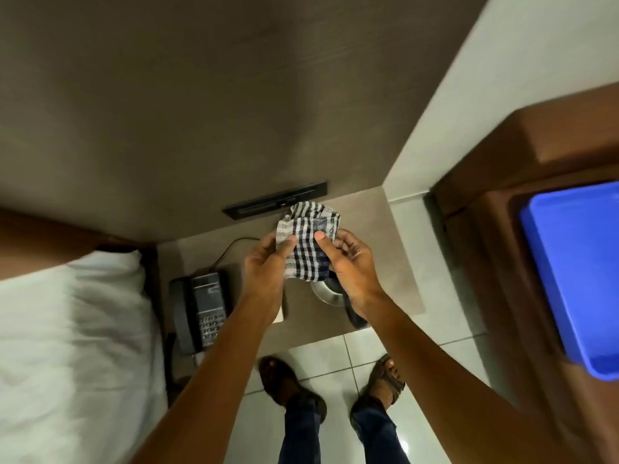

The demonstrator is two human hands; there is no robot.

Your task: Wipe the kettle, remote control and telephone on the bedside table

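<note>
Checked cloth [306, 242] sits bunched between both hands above the tabletop [375, 262]: left hand [264, 266] and right hand [351, 269] each pinch it with thumb and fingers. Steel kettle [326, 293] stands beneath the right hand. Black phone [201, 309] lies left, beside the bed [73, 329].

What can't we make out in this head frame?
- Kettle: head view, mostly hidden by the cloth and right hand; only a metal arc and dark handle show.
- Remote control: not identifiable; possibly behind the left hand and forearm.
- Telephone: keypad labels blurred, too small to read.
- Blue tray: cut off by the right edge.
- Pillow: cut off by the left edge.
</note>
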